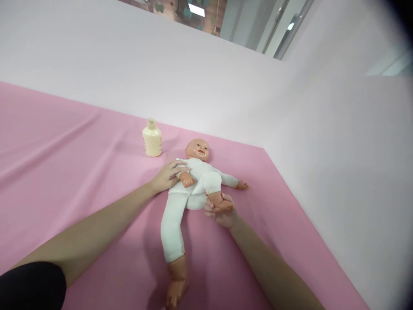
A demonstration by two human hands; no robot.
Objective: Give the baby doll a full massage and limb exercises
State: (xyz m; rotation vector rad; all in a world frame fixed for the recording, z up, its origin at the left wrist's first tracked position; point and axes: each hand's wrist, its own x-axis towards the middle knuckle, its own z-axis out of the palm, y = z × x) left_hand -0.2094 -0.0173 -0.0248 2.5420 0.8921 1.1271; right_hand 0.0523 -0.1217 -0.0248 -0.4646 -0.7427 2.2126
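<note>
A baby doll (200, 170) with a white cloth body lies on its back, head away from me. My left hand (168, 175) rests on the doll's side and upper arm, its fingers stretched over the white cloth. Just by those fingers, one of the doll's hands (186, 179) lies on its belly. My right hand (227, 217) is closed around the doll's ankle and foot (219, 201). That leg is bent, with the knee up toward the belly. The other leg (172, 226) stretches toward me, and the far arm reaches out to the right.
A cream pump bottle (152, 140) stands upright to the left of the doll's head. Beneath everything is a pink sheet (80, 172) with some creases. White walls (145, 64) rise behind and on the right, with a window (206, 17) above.
</note>
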